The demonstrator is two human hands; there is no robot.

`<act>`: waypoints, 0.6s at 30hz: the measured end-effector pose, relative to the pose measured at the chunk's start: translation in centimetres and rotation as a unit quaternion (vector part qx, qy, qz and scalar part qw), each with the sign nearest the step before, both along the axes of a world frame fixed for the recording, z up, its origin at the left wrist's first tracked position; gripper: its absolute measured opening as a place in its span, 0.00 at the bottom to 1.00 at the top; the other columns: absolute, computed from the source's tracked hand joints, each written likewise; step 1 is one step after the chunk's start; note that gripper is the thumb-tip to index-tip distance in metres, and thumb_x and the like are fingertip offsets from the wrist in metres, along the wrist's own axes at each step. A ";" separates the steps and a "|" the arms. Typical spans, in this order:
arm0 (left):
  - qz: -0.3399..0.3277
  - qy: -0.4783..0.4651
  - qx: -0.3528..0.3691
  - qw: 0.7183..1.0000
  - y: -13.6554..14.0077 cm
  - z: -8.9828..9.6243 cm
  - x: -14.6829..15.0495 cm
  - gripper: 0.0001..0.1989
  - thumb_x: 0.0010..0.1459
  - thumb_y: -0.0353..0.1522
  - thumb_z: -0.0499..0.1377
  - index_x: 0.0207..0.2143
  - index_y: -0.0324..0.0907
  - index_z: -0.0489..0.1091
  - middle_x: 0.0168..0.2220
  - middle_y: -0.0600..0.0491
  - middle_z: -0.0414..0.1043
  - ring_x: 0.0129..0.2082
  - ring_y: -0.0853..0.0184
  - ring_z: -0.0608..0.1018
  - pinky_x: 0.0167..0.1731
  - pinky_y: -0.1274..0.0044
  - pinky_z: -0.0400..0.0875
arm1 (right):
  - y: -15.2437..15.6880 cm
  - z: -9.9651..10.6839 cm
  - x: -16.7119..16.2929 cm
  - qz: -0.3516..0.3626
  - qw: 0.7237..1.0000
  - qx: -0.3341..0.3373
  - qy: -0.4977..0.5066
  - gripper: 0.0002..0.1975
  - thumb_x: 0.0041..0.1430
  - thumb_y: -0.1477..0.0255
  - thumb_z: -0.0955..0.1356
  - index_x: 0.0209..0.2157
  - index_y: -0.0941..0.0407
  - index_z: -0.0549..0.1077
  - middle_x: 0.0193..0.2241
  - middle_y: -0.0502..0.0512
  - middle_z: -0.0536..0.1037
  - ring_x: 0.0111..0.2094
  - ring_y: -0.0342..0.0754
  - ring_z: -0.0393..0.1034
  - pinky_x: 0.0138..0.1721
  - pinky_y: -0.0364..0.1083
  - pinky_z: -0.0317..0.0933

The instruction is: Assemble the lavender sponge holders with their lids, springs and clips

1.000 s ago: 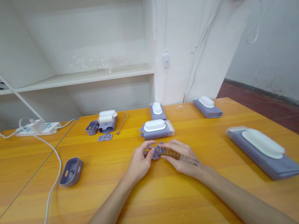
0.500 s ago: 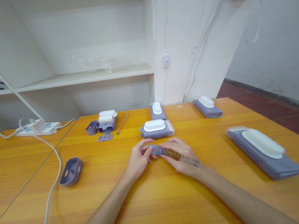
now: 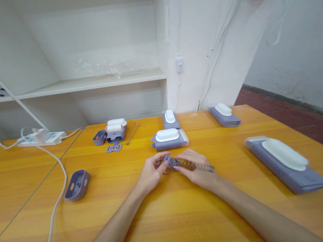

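Coil spring [image 3: 201,167], metal, observed at the centre of the frame, slanting from a small purple piece [image 3: 168,161] down toward the right wrist. Right hand [image 3: 202,178]: thumb and fingers clamped on the spring near its purple-piece end; the rest of the coil lies along the hand, its far end unheld. Left hand [image 3: 150,175]: thumb and fingertips closed on the purple piece, the other fingers curled beneath. Spring and piece appear to meet between the two hands; whether the end coil is seated cannot be told at this size.

Handling assessment: the spring is judged light, springy along its length and apt to bend sideways, with smooth wire that could roll or slip under a loose pinch. Recommended hold is on the end coils, close to the piece; a grip at mid-length would let it bow. The purple piece looks like thin, fairly stiff plastic, best held by its edges, as narrow parts might crack if forced.

Also noted: a second spring [image 3: 132,133] lying left of centre in the upper half, beside a purple holder with a white top [image 3: 116,132]; a flat slotted plate [image 3: 114,148] below that holder; and an open purple cap [image 3: 77,186] at left.
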State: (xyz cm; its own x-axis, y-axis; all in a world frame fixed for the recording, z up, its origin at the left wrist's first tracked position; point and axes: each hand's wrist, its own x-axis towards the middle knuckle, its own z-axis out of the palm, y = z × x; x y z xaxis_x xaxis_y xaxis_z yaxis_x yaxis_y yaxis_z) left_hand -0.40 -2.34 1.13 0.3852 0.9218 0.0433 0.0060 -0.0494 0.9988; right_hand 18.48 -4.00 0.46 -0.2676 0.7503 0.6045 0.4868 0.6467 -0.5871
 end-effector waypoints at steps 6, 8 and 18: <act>-0.021 -0.031 -0.013 0.999 -0.1 0.3 0.0 0.30 0.47 0.37 0.64 0.52 0.37 0.62 0.39 0.46 0.72 0.34 0.69 0.74 0.32 0.79 0.67 | 0.0 -0.2 0.0 -0.027 0.999 -0.028 0.002 0.11 0.53 0.70 0.70 0.40 0.51 0.73 0.35 0.52 0.77 0.36 0.47 0.71 0.39 0.48 0.67; -0.023 -0.033 -0.018 0.999 -0.1 0.4 0.1 0.29 0.48 0.38 0.64 0.51 0.37 0.62 0.37 0.47 0.72 0.32 0.69 0.73 0.31 0.79 0.67 | 0.0 -0.2 0.0 -0.032 0.999 -0.039 0.003 0.11 0.53 0.70 0.70 0.40 0.51 0.73 0.35 0.52 0.77 0.36 0.47 0.72 0.39 0.48 0.67; -0.035 -0.039 -0.032 0.998 0.0 0.1 0.0 0.30 0.47 0.39 0.64 0.51 0.37 0.63 0.36 0.46 0.73 0.34 0.65 0.76 0.31 0.77 0.68 | -0.1 0.2 0.0 -0.060 0.996 -0.071 0.010 0.09 0.52 0.67 0.70 0.36 0.52 0.74 0.34 0.53 0.78 0.36 0.48 0.73 0.38 0.48 0.68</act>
State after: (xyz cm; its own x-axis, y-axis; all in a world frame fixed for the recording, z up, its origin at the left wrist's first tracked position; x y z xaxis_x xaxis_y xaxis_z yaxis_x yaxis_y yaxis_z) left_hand -0.36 -2.36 1.26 0.4466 0.8946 0.0163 -0.0721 0.0179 0.9972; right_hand 18.51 -4.09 0.67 -0.1602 0.8541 0.4948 0.5433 0.4948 -0.6783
